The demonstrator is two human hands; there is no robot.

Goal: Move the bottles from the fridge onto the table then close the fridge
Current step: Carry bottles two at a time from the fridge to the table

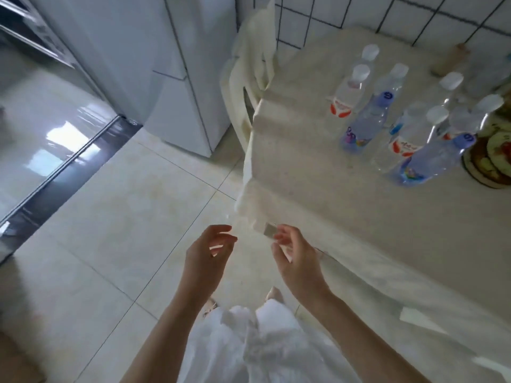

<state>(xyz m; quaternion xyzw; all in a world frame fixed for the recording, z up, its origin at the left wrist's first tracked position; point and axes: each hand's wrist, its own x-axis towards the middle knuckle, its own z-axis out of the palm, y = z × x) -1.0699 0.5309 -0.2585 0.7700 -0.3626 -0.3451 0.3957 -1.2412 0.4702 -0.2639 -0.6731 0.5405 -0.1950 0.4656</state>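
The white fridge (177, 78) stands at left, door shut. Both hands hang empty over the floor, left hand (210, 251) and right hand (296, 254) loosely curled. Right, capped water bottles (409, 117), clear and blue-tinted, stand clustered on the bench (318, 161).

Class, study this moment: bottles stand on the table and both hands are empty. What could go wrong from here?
1. The bottles stand packed close together, so setting another among them might topple several.
2. The tablecloth hangs loose over the table edge near the right hand; catching it could drag the bottles.
3. The left hand is also empty, and the fridge may still need checking.
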